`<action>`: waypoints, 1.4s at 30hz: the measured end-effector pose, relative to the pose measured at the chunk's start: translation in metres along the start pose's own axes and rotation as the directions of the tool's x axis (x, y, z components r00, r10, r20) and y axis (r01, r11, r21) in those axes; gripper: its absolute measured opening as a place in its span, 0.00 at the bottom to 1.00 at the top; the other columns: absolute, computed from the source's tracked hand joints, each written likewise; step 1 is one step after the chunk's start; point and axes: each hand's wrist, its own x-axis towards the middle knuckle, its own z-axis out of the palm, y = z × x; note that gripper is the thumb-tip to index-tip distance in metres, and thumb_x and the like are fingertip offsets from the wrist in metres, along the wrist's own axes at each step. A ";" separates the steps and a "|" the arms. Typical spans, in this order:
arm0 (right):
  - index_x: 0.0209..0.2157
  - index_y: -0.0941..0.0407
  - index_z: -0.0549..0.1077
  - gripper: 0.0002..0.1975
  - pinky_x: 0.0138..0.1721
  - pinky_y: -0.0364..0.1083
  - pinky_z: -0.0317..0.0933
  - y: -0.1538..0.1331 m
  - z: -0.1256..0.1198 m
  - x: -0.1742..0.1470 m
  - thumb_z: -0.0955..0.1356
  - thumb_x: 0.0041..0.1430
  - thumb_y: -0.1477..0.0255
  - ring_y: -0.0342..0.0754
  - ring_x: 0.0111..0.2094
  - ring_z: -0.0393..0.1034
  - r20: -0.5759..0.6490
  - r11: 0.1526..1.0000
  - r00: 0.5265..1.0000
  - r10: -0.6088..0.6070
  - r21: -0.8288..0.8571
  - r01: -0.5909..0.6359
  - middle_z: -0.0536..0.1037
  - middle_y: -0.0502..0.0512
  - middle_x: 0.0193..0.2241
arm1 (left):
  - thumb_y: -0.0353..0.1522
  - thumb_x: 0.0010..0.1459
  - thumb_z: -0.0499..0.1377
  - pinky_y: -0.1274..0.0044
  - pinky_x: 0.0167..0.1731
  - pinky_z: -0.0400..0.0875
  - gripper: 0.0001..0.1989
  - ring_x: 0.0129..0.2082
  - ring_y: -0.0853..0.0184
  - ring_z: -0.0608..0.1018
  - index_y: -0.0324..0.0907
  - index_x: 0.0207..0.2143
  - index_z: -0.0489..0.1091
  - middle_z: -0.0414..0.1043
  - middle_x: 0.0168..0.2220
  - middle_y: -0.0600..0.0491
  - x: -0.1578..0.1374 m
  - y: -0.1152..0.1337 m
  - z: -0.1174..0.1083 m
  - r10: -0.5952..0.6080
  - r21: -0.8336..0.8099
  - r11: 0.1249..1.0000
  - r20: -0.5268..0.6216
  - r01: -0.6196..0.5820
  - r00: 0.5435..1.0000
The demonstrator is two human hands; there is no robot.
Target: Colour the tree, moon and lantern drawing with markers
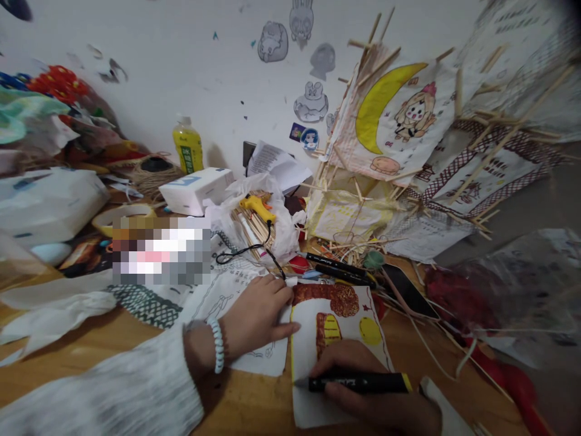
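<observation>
My right hand [358,369] grips a black marker [363,382] with a yellow end. The marker's tip points left, at the left border of a drawing sheet [313,402]. That sheet bears brown and yellow shapes, a yellow circle and a yellow line down its left edge. My left hand [258,306] lies with its fingers outstretched over a second sheet [272,363] with black line drawings, the thumb reaching the coloured sheet's left edge. A pale bead bracelet [218,345] circles the left wrist.
Behind the sheets lie black markers [342,274], a phone [411,290] and a yellow glue gun [258,207] on a plastic bag of sticks. Stick-framed paper lanterns [385,115] stand back right. A white box [197,191], drink bottle [187,145] and twine [154,175] are further left.
</observation>
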 end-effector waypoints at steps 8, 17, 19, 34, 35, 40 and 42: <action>0.38 0.54 0.74 0.12 0.38 0.44 0.61 -0.003 -0.001 -0.002 0.62 0.59 0.65 0.46 0.35 0.70 0.023 0.999 0.998 -0.052 0.017 0.052 0.77 0.54 0.33 | 0.47 0.54 0.56 0.69 0.36 0.62 0.17 0.36 0.59 0.67 0.41 0.34 0.64 0.67 0.35 0.48 -0.001 0.000 -0.001 0.008 0.003 1.000 -0.002 -0.008 1.000; 0.36 0.57 0.74 0.15 0.34 0.42 0.61 -0.010 -0.003 0.003 0.61 0.59 0.62 0.45 0.31 0.70 0.024 0.996 0.998 -0.064 0.067 0.063 0.77 0.55 0.29 | 0.47 0.54 0.56 0.69 0.37 0.61 0.18 0.36 0.59 0.67 0.41 0.33 0.64 0.67 0.35 0.48 0.000 -0.001 0.002 0.017 0.000 1.000 -0.013 -0.017 1.000; 0.36 0.57 0.74 0.15 0.35 0.43 0.61 -0.010 -0.003 0.003 0.61 0.59 0.64 0.45 0.32 0.70 0.008 0.997 0.998 -0.060 0.051 0.060 0.77 0.55 0.30 | 0.47 0.54 0.56 0.69 0.37 0.61 0.18 0.37 0.59 0.67 0.41 0.33 0.64 0.67 0.35 0.48 0.000 -0.001 0.002 0.016 -0.001 1.000 -0.009 -0.016 1.000; 0.36 0.57 0.74 0.15 0.33 0.42 0.61 -0.007 -0.002 0.004 0.61 0.59 0.63 0.45 0.31 0.69 0.017 0.994 0.998 -0.064 0.095 0.062 0.77 0.55 0.29 | 0.47 0.53 0.56 0.69 0.36 0.62 0.18 0.36 0.59 0.67 0.41 0.33 0.64 0.67 0.35 0.48 0.000 -0.003 0.002 0.032 0.023 0.999 -0.023 -0.031 0.999; 0.36 0.58 0.74 0.15 0.33 0.42 0.61 -0.007 -0.002 0.003 0.61 0.59 0.63 0.45 0.31 0.69 0.013 0.993 0.998 -0.065 0.099 0.064 0.77 0.55 0.29 | 0.47 0.53 0.56 0.69 0.36 0.62 0.18 0.36 0.59 0.67 0.41 0.33 0.64 0.67 0.34 0.48 0.000 -0.003 0.002 0.032 0.024 0.999 -0.024 -0.032 0.999; 0.36 0.56 0.75 0.16 0.37 0.44 0.60 -0.005 -0.003 0.000 0.62 0.59 0.61 0.46 0.33 0.69 0.035 0.996 0.998 -0.043 0.078 0.040 0.77 0.55 0.31 | 0.47 0.54 0.56 0.69 0.36 0.62 0.18 0.36 0.60 0.67 0.41 0.34 0.64 0.67 0.35 0.48 0.000 -0.003 0.004 0.044 0.027 0.999 -0.037 -0.043 0.998; 0.36 0.56 0.75 0.17 0.35 0.44 0.60 -0.006 -0.004 0.001 0.61 0.60 0.60 0.46 0.32 0.69 0.037 0.997 0.999 -0.031 0.078 0.028 0.77 0.55 0.30 | 0.47 0.54 0.56 0.69 0.36 0.62 0.18 0.36 0.59 0.67 0.41 0.34 0.64 0.67 0.35 0.48 0.000 -0.003 0.003 0.043 0.027 0.999 -0.032 -0.042 0.999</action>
